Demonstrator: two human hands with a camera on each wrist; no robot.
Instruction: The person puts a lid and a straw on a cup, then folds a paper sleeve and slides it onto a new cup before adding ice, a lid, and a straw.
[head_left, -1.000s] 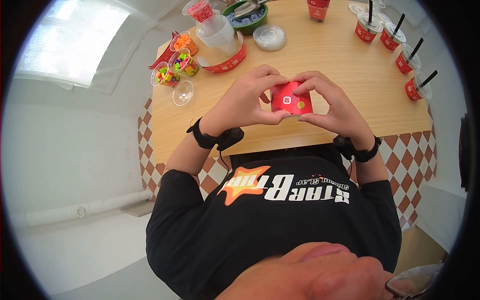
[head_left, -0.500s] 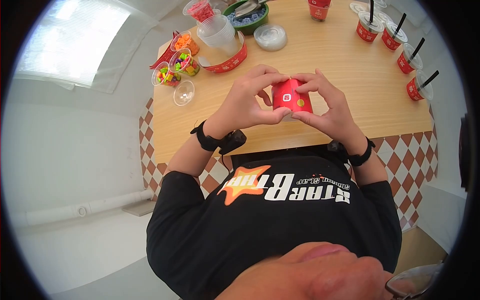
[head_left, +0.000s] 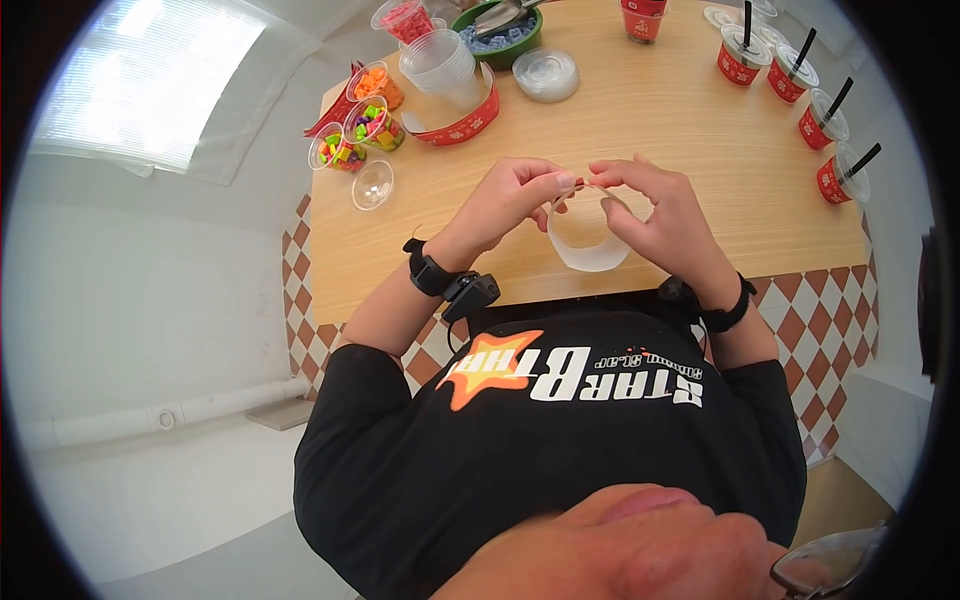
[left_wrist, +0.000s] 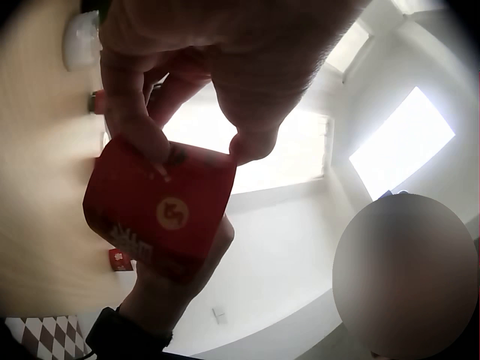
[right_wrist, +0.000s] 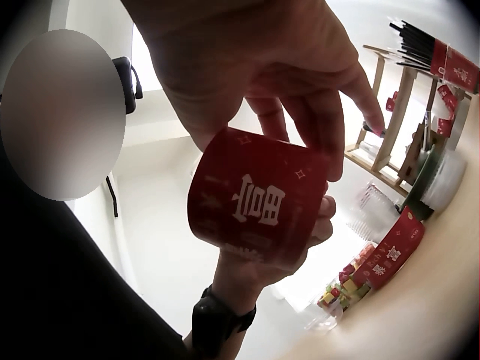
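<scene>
A red paper sleeve (head_left: 592, 262), curled into a ring with its pale inside showing, is held above the near side of the table (head_left: 690, 150). The left hand (head_left: 510, 203) pinches it between thumb and finger at the ring's twelve o'clock, where its ends appear to meet; the right hand (head_left: 668, 215) grips the rim from one to three o'clock, fingers curled and its thumb at the edge. The step in hand looks like closing the sleeve's seam; whether it is fastened I cannot tell. The next move probably calls for pressing the overlap flat with the edges even, without crushing the ring. Outward from the sleeve, a clear domed piece (head_left: 373, 186) lies just past nine o'clock, a stack of clear cups (head_left: 437, 60) stands toward eleven, and clear lids (head_left: 546, 76) sit near twelve. Red-banded cups with straws (head_left: 741, 62) line one to three o'clock.
</scene>
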